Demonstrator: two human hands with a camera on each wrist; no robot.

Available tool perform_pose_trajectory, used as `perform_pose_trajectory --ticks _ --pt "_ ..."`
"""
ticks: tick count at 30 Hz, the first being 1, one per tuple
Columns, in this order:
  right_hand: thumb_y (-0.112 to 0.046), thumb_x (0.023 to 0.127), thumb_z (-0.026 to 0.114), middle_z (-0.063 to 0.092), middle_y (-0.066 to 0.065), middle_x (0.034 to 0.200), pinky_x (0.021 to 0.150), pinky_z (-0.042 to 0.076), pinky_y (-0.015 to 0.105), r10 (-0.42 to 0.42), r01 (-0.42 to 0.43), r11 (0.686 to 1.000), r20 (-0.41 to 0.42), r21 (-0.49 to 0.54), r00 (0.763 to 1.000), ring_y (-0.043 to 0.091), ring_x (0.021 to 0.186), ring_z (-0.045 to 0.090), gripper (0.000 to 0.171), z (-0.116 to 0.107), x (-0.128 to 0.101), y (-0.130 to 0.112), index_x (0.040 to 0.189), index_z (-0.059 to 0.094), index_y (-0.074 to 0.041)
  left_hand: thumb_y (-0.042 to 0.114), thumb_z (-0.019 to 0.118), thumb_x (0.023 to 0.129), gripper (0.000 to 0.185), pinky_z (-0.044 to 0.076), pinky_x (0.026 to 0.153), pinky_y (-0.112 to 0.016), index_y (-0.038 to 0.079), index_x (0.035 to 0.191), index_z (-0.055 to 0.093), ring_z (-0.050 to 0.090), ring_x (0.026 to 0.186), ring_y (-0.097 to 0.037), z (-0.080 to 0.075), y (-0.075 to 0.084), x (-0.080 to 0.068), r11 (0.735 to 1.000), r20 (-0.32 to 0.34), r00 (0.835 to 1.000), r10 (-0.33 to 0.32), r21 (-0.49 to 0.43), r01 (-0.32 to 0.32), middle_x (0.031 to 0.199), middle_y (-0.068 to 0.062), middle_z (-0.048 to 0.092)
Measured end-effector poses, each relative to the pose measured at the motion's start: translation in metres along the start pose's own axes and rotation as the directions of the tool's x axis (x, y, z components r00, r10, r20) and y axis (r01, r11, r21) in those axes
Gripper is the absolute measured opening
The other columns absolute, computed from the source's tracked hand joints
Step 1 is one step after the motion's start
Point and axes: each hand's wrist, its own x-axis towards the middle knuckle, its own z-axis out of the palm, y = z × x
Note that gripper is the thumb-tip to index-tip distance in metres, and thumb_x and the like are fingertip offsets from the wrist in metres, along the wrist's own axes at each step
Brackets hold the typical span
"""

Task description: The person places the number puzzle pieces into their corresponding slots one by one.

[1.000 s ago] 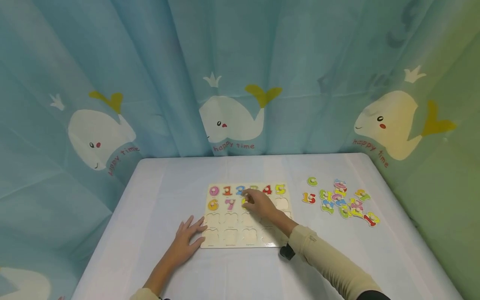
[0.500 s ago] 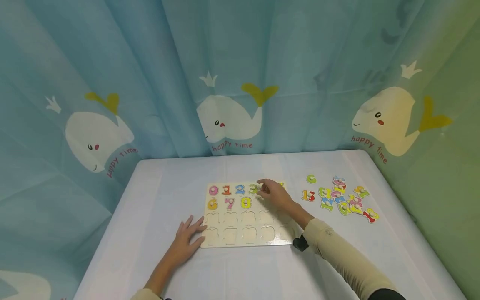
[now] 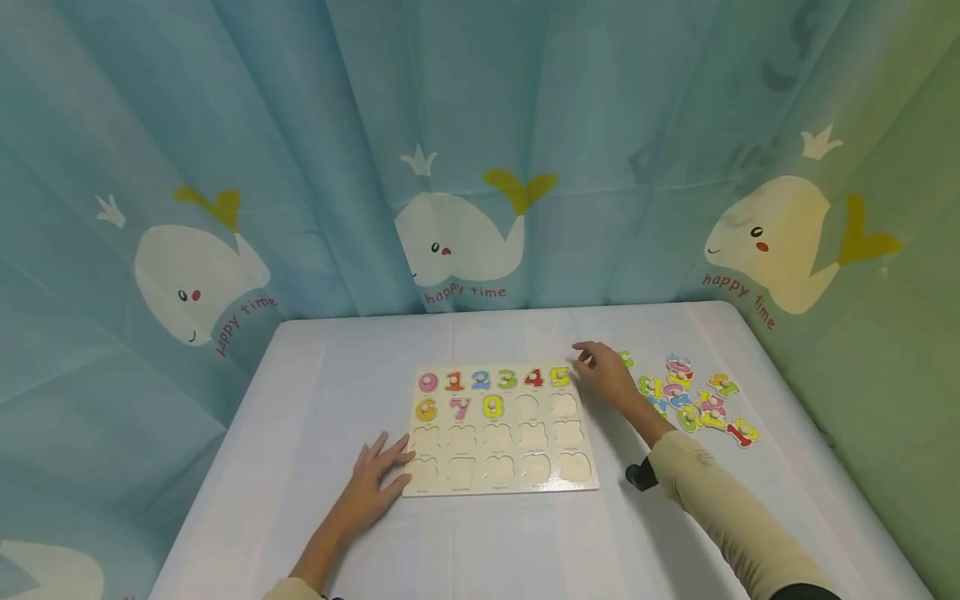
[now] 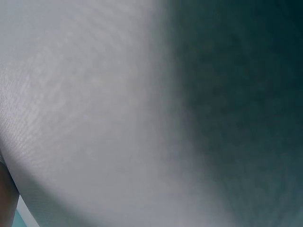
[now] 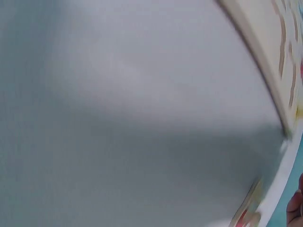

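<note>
A thin, cream-coloured number puzzle board lies flat on the white-covered table, low in the middle of the head view. Nine number pieces sit in it, most with a small pale knob visible: a top row of six, pink 0, orange-red 1, blue 2, green 3, red 4 and yellow 5, then orange 6, pink 7 and yellow 8 at the left of the second row. Twelve recesses show their cut outlines: two in the second row, five in each of the two lower rows.

One left hand rests with fingers spread, the tips on the board's left edge. One right hand is just beyond the board's upper right corner, fingers loosely bent, index and thumb slightly apart. Right of it, loose number pieces lie in a multicoloured, overlapping heap; their exact count cannot be told. One green piece is partly hidden behind that hand.
</note>
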Motion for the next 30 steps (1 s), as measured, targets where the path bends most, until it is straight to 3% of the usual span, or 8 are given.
perform_pose_trajectory --ticks 9,15,30 --pt "-0.003 0.092 0.055 0.057 0.021 0.11 0.086 0.045 0.048 0.088 -0.088 0.996 -0.109 0.01 0.99 0.034 0.099 0.051 0.032 -0.024 0.002 0.036 0.124 0.055 0.003 0.015 0.068 0.084 0.028 0.002 0.109 -0.059 0.01 0.111 0.067 0.023 0.136 -0.04 0.0 0.001 0.0 1.0 -0.012 1.0 0.013 -0.018 -0.013 0.14 -0.006 0.047" --pt "-0.001 0.093 0.054 0.058 0.023 0.111 0.087 0.045 0.049 0.135 -0.135 0.991 -0.053 -0.001 0.989 0.035 0.098 0.053 0.033 -0.033 0.001 0.054 0.125 0.053 0.005 0.017 0.068 0.085 0.028 0.002 0.109 -0.058 0.012 0.112 0.067 0.023 0.136 -0.038 0.001 -0.002 -0.001 1.0 -0.007 1.0 0.011 -0.001 -0.011 0.14 -0.003 0.046" --pt "-0.001 0.094 0.053 0.058 0.021 0.118 0.087 0.045 0.051 0.088 -0.088 0.996 -0.01 -0.019 0.996 0.035 0.1 0.055 0.032 -0.033 0.001 0.069 0.126 0.053 -0.001 0.018 0.068 0.085 0.028 0.002 0.11 -0.056 0.012 0.112 0.067 0.022 0.137 -0.037 0.0 0.001 0.0 1.0 0.003 1.0 -0.002 -0.008 0.002 0.141 -0.003 0.046"
